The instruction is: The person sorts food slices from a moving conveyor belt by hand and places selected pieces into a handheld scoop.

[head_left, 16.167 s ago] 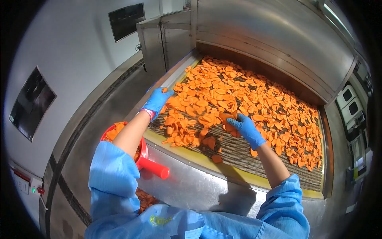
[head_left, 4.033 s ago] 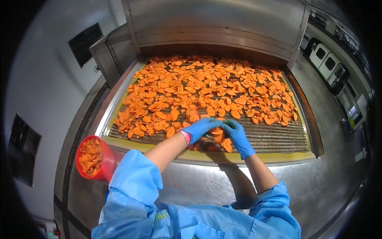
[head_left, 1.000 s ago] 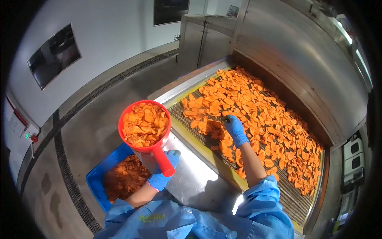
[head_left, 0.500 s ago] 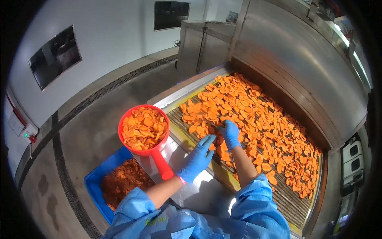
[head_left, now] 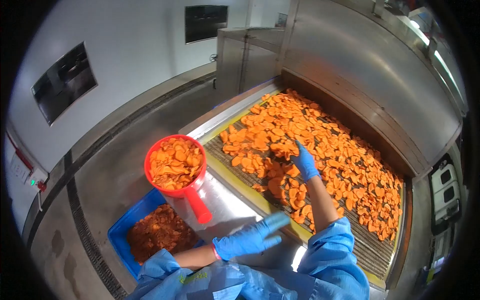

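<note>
My right hand [head_left: 304, 161], in a blue glove, reaches over the belt [head_left: 362, 239] among thin orange slices [head_left: 320, 135] that look like sweet potato or carrot. A stretched finger points away from me, and a small bunch of slices lies against its left side; the other fingers are partly hidden. My left hand [head_left: 250, 239], gloved too, hovers with spread fingers over the metal ledge [head_left: 232, 210], holding nothing and slightly blurred. Beyond it, a red long-handled scoop [head_left: 200, 207] filled with slices rests on the ledge.
Below the ledge at left, a blue crate [head_left: 118, 235] holds darker reddish-brown pieces [head_left: 162, 232]. A yellow strip [head_left: 235, 184] edges the belt. A tall metal panel [head_left: 370, 65] rises behind it, and a floor drain [head_left: 82, 220] runs along the left.
My right hand has moved forward and to the right over the slices, bunching some beside it. My left hand has drawn back from the belt toward me, over the ledge.
</note>
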{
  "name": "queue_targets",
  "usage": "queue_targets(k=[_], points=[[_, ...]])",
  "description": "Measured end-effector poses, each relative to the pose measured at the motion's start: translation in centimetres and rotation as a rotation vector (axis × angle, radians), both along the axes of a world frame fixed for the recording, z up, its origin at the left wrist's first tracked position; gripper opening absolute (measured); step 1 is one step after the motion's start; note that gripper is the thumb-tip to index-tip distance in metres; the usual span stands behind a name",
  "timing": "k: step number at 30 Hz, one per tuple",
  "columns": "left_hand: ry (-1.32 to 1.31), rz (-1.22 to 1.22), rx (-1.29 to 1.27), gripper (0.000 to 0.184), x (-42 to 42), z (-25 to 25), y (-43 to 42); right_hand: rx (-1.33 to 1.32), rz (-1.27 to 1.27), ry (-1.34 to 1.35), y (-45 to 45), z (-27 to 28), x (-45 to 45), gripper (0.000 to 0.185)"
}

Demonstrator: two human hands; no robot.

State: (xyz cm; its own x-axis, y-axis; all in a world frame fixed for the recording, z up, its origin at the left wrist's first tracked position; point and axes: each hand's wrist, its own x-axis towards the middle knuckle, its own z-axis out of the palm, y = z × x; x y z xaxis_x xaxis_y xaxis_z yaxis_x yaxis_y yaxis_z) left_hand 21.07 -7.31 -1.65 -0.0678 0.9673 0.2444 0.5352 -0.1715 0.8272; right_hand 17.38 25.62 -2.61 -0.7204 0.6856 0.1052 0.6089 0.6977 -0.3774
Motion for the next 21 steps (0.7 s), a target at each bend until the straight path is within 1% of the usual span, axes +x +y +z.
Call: queue_targets(k=[1, 2, 3, 4, 6, 8, 10, 12, 14, 15, 16, 17, 18, 20, 21], points=[[-0.096, -0.139, 0.003, 0.052, 0.2, 1.0, -1.3, 0.019, 0.042, 0.025, 1.1, -1.7, -0.2, 0.062], [-0.192, -0.267, 0.009, 0.047, 0.2, 2.4, -2.6, 0.102, 0.085, 0.054, -0.1, -1.3, -0.1, 0.057], [-0.43, -0.383, -0.179, 0.042, -0.3, 6.4, -4.8, 0.128, 0.153, 0.053, -1.3, -1.3, -0.2, 0.055], [-0.521, -0.449, -0.175, 0.042, -0.5, 6.5, -6.1, 0.154, 0.225, 0.056, -2.8, -1.3, -0.6, 0.053], [-0.624, -0.355, -0.305, 0.04, -2.6, 10.4, -10.1, 0.05, 0.381, 0.134, -6.6, -0.5, -1.4, 0.051], [-0.486, -0.117, -0.132, 0.038, -5.3, 11.8, -13.5, 0.035, 0.57, 0.273, -10.4, 1.0, -2.3, 0.057], [-0.356, 0.436, -0.346, 0.035, -8.1, 14.8, -15.6, -0.063, 0.751, 0.329, -15.3, 5.0, -3.0, 0.059], [-0.043, 0.785, -0.11, 0.043, -12.6, 12.7, -16.7, -0.043, 0.935, 0.34, -19.6, 8.5, -4.2, 0.063], [0.411, 0.942, -0.19, 0.059, -17.4, 10.2, -17.8, 0.021, 1.068, 0.261, -22.6, 9.6, -6.9, 0.07], [0.413, 0.942, -0.183, 0.059, -19.0, 9.2, -17.6, 0.036, 1.125, 0.246, -23.7, 9.3, -8.5, 0.073], [0.476, 0.925, -0.287, 0.069, -20.3, 8.3, -17.5, 0.05, 1.182, 0.228, -24.7, 8.8, -10.2, 0.076], [0.539, 0.906, -0.389, 0.078, -21.3, 7.7, -17.5, 0.036, 1.188, 0.143, -25.8, 8.8, -11.5, 0.08], [0.543, 0.905, -0.377, 0.078, -21.9, 7.7, -17.2, 0.024, 1.19, 0.059, -26.7, 8.8, -12.8, 0.084], [0.68, 0.891, -0.57, 0.088, -23.1, 7.5, -16.3, 0.197, 1.176, -0.082, -27.5, 7.5, -15.7, 0.097], [0.823, 0.907, -0.521, 0.086, -23.7, 6.3, -16.3, 0.217, 1.139, -0.102, -28.0, 7.0, -16.4, 0.101]])
